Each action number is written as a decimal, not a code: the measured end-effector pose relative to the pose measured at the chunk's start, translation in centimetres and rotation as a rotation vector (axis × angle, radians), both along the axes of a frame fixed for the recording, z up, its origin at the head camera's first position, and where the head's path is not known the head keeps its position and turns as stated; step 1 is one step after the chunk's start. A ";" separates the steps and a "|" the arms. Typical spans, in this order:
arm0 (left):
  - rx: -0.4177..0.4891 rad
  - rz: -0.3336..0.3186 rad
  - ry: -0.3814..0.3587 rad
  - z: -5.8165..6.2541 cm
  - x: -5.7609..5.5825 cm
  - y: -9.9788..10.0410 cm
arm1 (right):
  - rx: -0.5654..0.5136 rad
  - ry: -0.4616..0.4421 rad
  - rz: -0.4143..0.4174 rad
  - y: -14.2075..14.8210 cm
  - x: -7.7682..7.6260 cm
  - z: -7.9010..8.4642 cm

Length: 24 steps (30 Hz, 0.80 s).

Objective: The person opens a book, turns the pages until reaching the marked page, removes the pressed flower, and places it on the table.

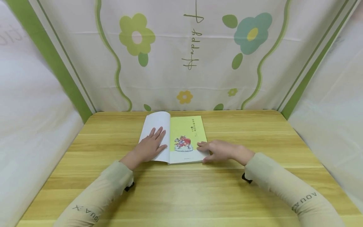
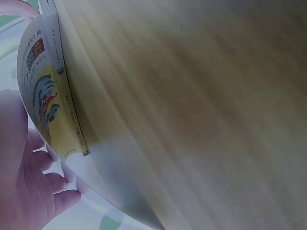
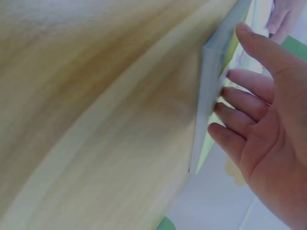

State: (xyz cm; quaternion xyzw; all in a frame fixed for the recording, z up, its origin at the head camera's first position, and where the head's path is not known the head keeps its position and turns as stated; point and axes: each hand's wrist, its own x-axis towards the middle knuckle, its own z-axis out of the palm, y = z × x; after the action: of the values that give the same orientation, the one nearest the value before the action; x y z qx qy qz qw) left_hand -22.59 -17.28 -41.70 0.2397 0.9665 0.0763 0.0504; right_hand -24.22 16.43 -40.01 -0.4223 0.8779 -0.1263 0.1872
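A book [image 1: 184, 126] lies open on the wooden table, its yellow title page on the right showing small cartoon figures and a vertical line of characters. On the left, the turned cover's white inner side [image 1: 153, 124] rises slightly in a curve. My left hand [image 1: 151, 145] rests on that white side with fingers spread. In the left wrist view, the cover's outer face [image 2: 48, 96] shows a yellow picture and print. At the book's lower right corner is my right hand [image 1: 218, 149], fingertips touching the page edge, thumb apart from them in the right wrist view.
The wooden table [image 1: 184, 195] reaches back to a white cloth backdrop [image 1: 170, 72] printed with flowers and the word "Happy". More white cloth hangs on both sides. A dark wrist device [image 1: 246, 178] sits under the right sleeve.
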 end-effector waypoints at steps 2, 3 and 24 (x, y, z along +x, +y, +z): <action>0.004 0.006 -0.010 0.1 0.0 0.0 | 0.010 -0.007 -0.003 0.0 -0.1 0.2; 0.005 0.010 -0.016 0.1 0.0 0.0 | 0.012 -0.007 0.000 0.0 -0.2 0.3; 0.037 -0.001 -0.033 0.5 0.2 0.0 | -0.141 0.152 0.204 1.3 -0.7 0.5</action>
State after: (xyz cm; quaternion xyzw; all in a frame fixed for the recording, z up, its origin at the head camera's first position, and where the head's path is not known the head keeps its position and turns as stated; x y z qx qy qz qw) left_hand -22.42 -17.29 -41.22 0.2400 0.9639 0.0978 0.0618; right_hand -24.93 17.74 -39.49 -0.5299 0.8309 -0.1356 0.1022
